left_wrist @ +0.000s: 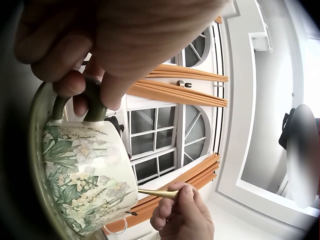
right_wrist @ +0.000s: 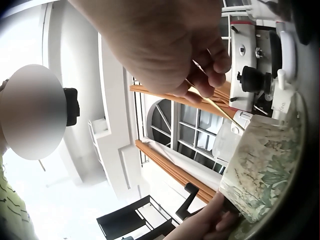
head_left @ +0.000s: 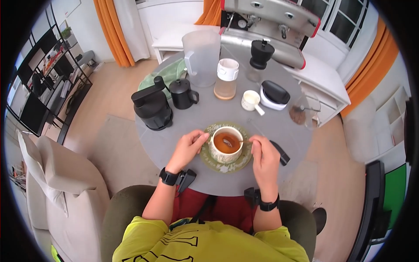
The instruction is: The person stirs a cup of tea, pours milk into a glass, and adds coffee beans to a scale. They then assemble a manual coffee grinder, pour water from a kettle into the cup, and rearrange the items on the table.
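A floral cup of amber tea stands on a green saucer near the table's front edge. My left hand pinches the cup's green handle between thumb and fingers, as the left wrist view shows. In my right hand is the end of a thin gold spoon, gripped by the thumb and fingers. The spoon slants down over the cup's rim, and its lower end is hidden inside. From the right wrist view, the floral cup wall is seen beyond the curled fingers.
Left on the grey round table stand a black grinder, a black pitcher and a clear jug. Behind the cup are a white-topped glass jar and a small white cup. A black object lies beside my right hand.
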The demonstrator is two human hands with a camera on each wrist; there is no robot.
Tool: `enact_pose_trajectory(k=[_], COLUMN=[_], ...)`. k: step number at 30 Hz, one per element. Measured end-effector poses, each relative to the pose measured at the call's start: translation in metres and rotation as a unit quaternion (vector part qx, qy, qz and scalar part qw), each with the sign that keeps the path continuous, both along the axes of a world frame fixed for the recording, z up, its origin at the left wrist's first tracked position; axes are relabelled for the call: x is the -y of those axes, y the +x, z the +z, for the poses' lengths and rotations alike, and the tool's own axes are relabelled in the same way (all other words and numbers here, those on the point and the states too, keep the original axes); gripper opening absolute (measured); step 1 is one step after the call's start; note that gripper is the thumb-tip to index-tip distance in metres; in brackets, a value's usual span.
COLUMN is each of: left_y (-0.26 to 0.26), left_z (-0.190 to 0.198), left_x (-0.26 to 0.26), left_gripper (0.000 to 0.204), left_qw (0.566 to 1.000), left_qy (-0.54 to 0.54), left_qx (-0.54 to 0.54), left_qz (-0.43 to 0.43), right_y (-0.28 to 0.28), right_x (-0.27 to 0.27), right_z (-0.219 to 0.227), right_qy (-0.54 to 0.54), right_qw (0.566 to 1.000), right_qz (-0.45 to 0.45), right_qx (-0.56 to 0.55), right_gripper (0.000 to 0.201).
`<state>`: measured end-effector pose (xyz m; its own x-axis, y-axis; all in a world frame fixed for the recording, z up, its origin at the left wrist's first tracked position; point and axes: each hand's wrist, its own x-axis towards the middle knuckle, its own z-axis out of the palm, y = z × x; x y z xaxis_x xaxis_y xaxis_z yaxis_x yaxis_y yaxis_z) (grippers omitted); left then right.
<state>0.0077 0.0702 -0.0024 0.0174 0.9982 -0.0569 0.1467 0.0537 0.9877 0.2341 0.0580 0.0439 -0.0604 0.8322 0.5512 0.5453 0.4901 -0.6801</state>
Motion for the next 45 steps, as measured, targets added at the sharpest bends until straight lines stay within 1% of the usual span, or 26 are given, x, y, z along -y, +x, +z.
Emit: enact_pose_trajectory(k=[1,3,5,8,9,11,15,17,18,20,24,26,27,29,32,33,35,36,38,39,41,42,44,45], left_y=[0.001,0.004,0.005,0.005,0.005,0.005,0.006,0.006,0.005,0.005,0.006,0.006,0.005,0.006,0.006,0.006,0.005,0.005,0.004,0.005,0.005,0.004,0.002,0.002], left_z=[0.001,0.001,-0.001,-0.001,0.0,-0.001,-0.003,-0.004,-0.005,-0.008,-0.012,-0.013,-0.013,-0.014,-0.012,-0.011,-0.013,-0.014,-0.017,-0.018,-0.016,-0.016,-0.014,-0.013], left_x=[-0.001,0.001,0.001,0.002,0.002,0.004,0.003,0.003,0.002,0.002,0.0,0.0,0.0,-0.001,0.001,0.001,0.001,0.001,0.002,0.004,0.006,0.008,0.011,0.013], left_gripper=[0.028,0.028,0.028,0.028,0.028,0.028,0.029,0.029,0.029,0.029,0.029,0.029,0.029,0.028,0.029,0.029,0.029,0.029,0.029,0.029,0.027,0.027,0.028,0.028], left_qw=[1.0,1.0,0.999,0.999,0.999,0.998,0.997,0.998,0.998,0.998,0.999,0.999,0.999,0.998,0.998,0.998,0.995,0.996,0.992,0.993,0.992,0.992,0.992,0.992], left_qy=[0.009,0.019,0.026,0.026,0.025,0.029,0.038,0.032,0.034,0.039,0.035,0.045,0.044,0.055,0.061,0.051,0.077,0.058,0.083,0.064,0.084,0.075,0.083,0.08], left_qx=[0.004,0.001,0.0,-0.019,-0.029,-0.044,-0.06,-0.049,-0.051,-0.045,-0.021,-0.014,-0.014,-0.021,-0.018,-0.021,-0.055,-0.059,-0.079,-0.082,-0.074,-0.076,-0.083,-0.084], left_qz=[0.002,0.016,0.02,0.02,0.024,0.027,0.031,0.032,0.03,0.025,0.025,0.026,0.025,0.03,0.027,0.028,0.038,0.038,0.049,0.048,0.062,0.062,0.047,0.047], right_y=[0.002,0.006,0.007,0.0,-0.002,-0.006,-0.012,-0.012,-0.012,-0.011,-0.008,-0.009,-0.011,-0.016,-0.021,-0.022,-0.021,-0.021,-0.018,-0.017,-0.015,-0.015,-0.014,-0.014], right_x=[0.0,0.004,0.009,0.015,0.015,0.014,0.011,0.01,0.012,0.016,0.023,0.025,0.027,0.028,0.031,0.03,0.027,0.026,0.027,0.029,0.031,0.032,0.033,0.034], right_z=[0.001,0.001,-0.002,-0.008,-0.009,-0.01,-0.016,-0.019,-0.018,-0.016,-0.013,-0.015,-0.015,-0.014,-0.013,-0.015,-0.02,-0.021,-0.02,-0.022,-0.025,-0.027,-0.029,-0.032], right_qy=[0.009,-0.018,-0.018,-0.076,-0.071,-0.029,0.017,0.069,0.07,0.056,0.045,0.042,0.04,0.029,-0.01,-0.02,0.005,-0.015,0.0,-0.02,-0.041,-0.05,-0.061,-0.064], right_qw=[1.0,1.0,1.0,0.994,0.994,0.994,0.995,0.997,0.997,0.997,0.997,0.998,0.998,0.997,0.997,0.997,0.997,0.997,0.997,0.997,0.995,0.994,0.991,0.991], right_qz=[0.002,0.002,0.001,0.032,0.031,0.057,0.046,-0.002,-0.004,-0.04,-0.05,-0.014,-0.015,0.021,0.013,0.014,-0.011,-0.011,-0.018,-0.019,0.003,0.003,0.012,0.012], right_qx=[0.004,-0.01,-0.011,-0.078,-0.082,-0.093,-0.088,-0.042,-0.044,-0.046,-0.031,-0.04,-0.04,-0.07,-0.07,-0.072,-0.077,-0.08,-0.072,-0.074,-0.091,-0.093,-0.12,-0.121], right_gripper=[0.007,0.007,0.006,0.007,0.007,0.012,0.012,0.012,0.012,0.007,0.007,0.011,0.011,0.011,0.009,0.009,0.009,0.009,0.011,0.011,0.02,0.02,0.039,0.039])
